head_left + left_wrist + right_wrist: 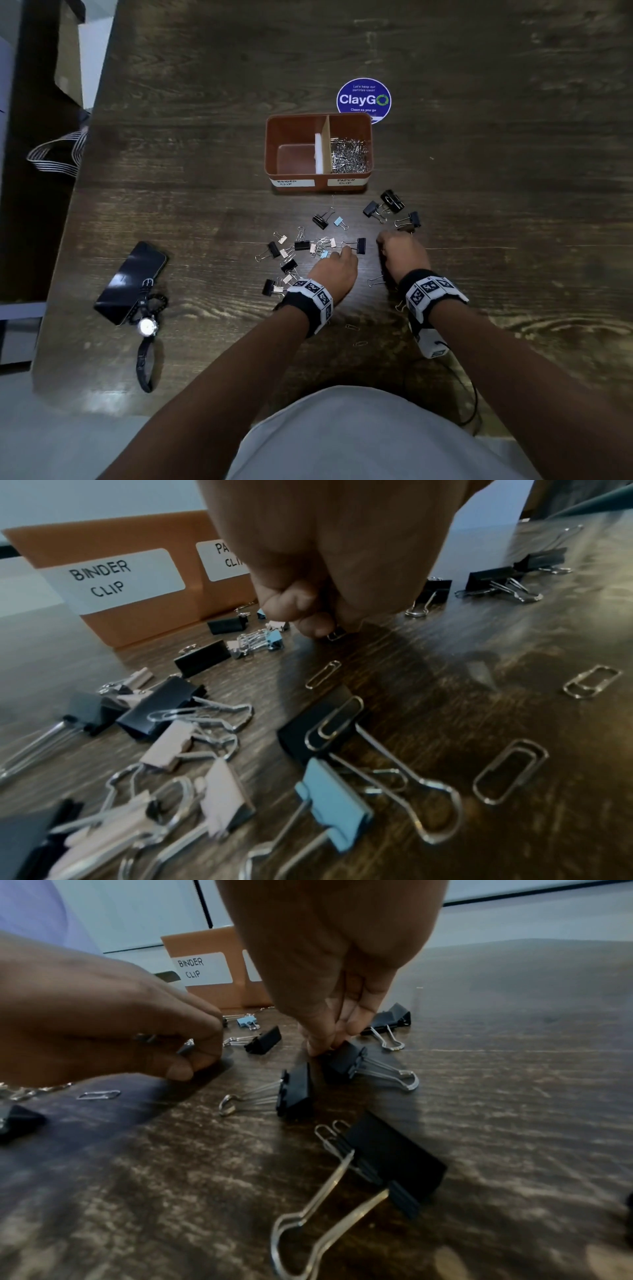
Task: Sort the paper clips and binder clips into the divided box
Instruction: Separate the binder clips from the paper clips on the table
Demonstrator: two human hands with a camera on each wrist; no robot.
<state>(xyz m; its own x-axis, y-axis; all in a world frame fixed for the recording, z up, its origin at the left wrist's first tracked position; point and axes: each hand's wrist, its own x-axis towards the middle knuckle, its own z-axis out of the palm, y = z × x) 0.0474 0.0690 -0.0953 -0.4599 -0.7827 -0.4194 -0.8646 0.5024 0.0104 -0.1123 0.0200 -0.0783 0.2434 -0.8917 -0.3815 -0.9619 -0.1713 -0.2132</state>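
Note:
A brown divided box stands mid-table. Its "BINDER CLIP" compartment is bare, and silver paper clips fill the "PAPER CLIP" side. Black, pink and blue binder clips lie scattered in front, with several loose paper clips among them. My left hand is down on the table, fingers curled, pinching a paper clip; more metal shows inside its curl. My right hand reaches down and pinches a black binder clip that lies on the wood.
A phone and a wristwatch lie at the front left. A round blue ClayGo sticker sits behind the box. More black binder clips lie right of the box. The table's left edge drops to a striped strap.

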